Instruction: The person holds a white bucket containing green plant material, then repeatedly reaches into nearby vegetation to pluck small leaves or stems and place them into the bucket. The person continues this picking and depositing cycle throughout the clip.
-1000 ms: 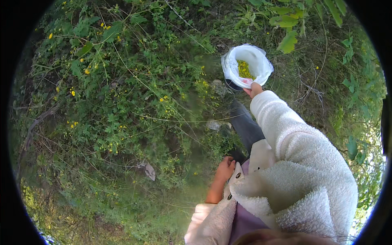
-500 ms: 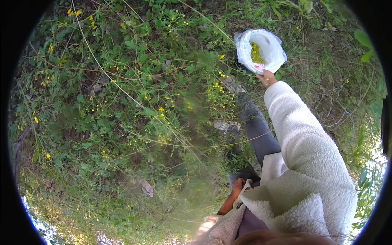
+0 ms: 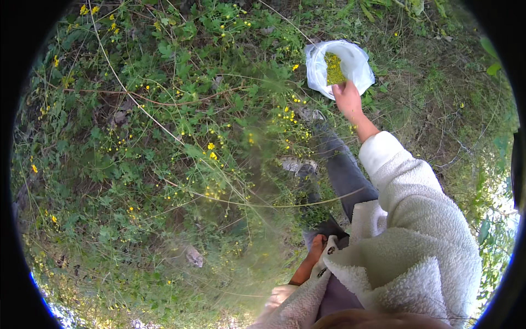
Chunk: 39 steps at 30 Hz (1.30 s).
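A round container point(image 3: 359, 66), lined with a whitish translucent plastic bag folded over its rim, stands on the ground at the upper right. Small yellow flower heads point(image 3: 333, 67) lie inside it. At the container's near rim, my right hand point(image 3: 349, 103) has its fingers bent down over the edge; what they hold, if anything, is hidden under the hand. My left hand point(image 3: 316, 248) rests low against my dark trouser leg, by the edge of my white fleece jacket point(image 3: 416, 219); its fingers are mostly out of sight.
Leafy green plants with yellow blooms point(image 3: 211, 151) and buds spread across the left and middle. Long thin stems point(image 3: 137, 104) cross over them, one of them across my legs. Dry twigs point(image 3: 457, 145) lie at the right. My shoes point(image 3: 299, 164) stand among the plants.
My right hand has come up and over the container's near rim, with more wrist showing below the sleeve. It now covers a pinkish spot seen there before. The view has shifted slightly.
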Motion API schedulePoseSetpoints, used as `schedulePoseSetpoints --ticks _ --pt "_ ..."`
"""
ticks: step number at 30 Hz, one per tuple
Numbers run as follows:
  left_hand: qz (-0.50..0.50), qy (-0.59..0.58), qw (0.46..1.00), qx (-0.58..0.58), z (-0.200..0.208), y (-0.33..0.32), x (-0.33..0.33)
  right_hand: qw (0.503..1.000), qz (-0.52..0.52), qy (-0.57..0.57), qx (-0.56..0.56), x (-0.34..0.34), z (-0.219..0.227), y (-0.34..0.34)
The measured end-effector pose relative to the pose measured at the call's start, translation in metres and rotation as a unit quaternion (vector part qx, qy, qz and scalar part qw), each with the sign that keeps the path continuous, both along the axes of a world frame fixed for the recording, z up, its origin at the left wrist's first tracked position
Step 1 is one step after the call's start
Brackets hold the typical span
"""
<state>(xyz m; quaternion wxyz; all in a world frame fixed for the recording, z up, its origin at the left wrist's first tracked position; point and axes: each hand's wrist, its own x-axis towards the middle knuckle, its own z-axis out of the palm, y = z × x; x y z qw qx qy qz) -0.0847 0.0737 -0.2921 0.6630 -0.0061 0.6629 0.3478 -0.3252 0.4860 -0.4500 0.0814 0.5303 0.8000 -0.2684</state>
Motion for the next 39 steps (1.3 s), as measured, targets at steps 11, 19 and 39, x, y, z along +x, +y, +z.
schedulePoseSetpoints --ticks 11,19,39 --pt "0.041 0.013 0.999 0.018 -0.010 0.005 0.003 0.898 0.433 0.060 0.046 -0.218 -0.012 0.039" --pt "0.054 0.057 0.997 0.015 -0.014 -0.002 0.017 0.891 0.447 -0.064 -0.059 -0.210 0.044 0.029" --pt "0.474 0.136 0.854 0.166 0.202 0.053 -0.321 0.691 -0.024 0.161 -0.705 -0.123 0.337 -0.157"
